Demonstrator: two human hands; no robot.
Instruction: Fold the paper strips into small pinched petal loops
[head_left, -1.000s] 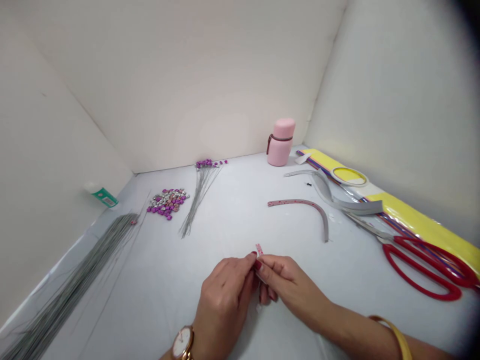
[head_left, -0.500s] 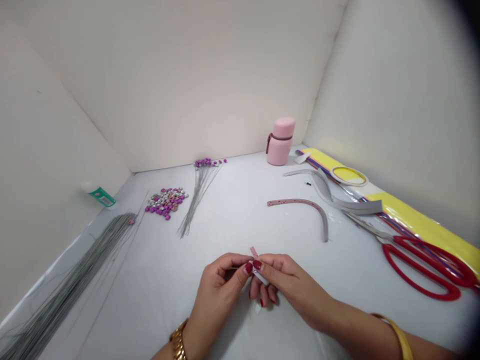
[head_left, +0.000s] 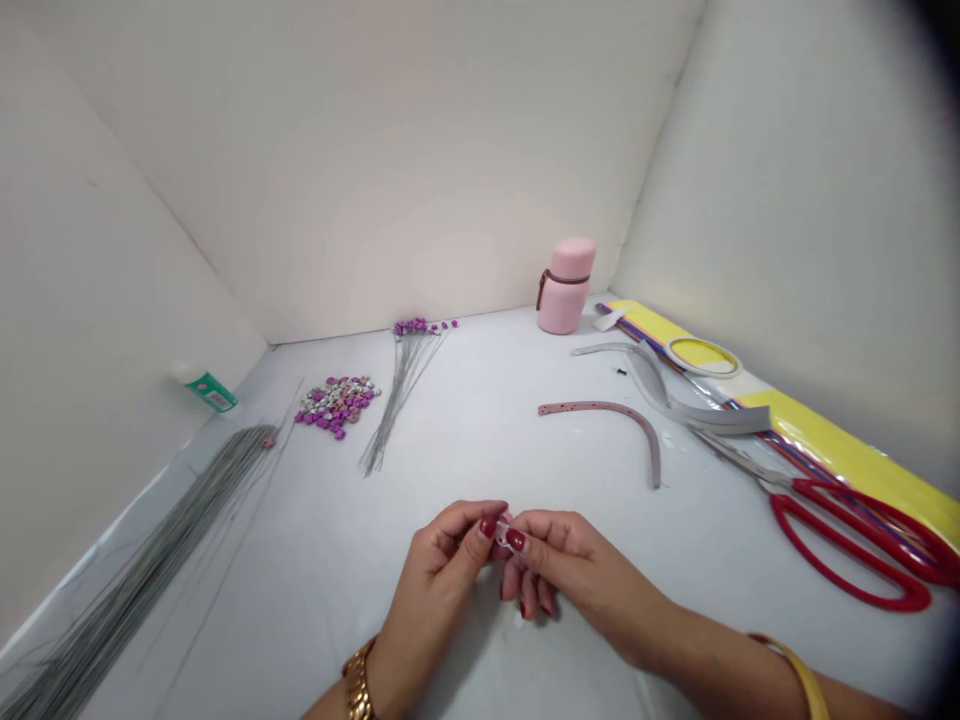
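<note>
Near the front of the table, my left hand point(head_left: 448, 560) and my right hand point(head_left: 574, 562) meet fingertip to fingertip. Between both thumbs and index fingers they pinch a small pink-and-white paper strip point(head_left: 502, 534), bent over on itself; the fingers cover part of it. The other fingers of my right hand curl below. Beyond my hands lies a curved pink strip with dark spots point(head_left: 600, 407), its far end greyish. A tiny white scrap point(head_left: 518, 621) rests on the table beneath my right fingers.
To the right are red-handled scissors point(head_left: 847, 540), grey-white curved strips point(head_left: 705, 415), a tape roll point(head_left: 703, 358) and yellow packaging point(head_left: 847, 435). A pink flask point(head_left: 564, 300) stands behind. Leftward are purple-tipped wires point(head_left: 397, 400), small purple and silver pieces point(head_left: 337, 405) and bundled grey wires point(head_left: 165, 550).
The strip's upper end, which stuck up above my fingertips, is now folded down between them. The white length under my right thumb no longer shows. My left fingertips have shifted slightly.
</note>
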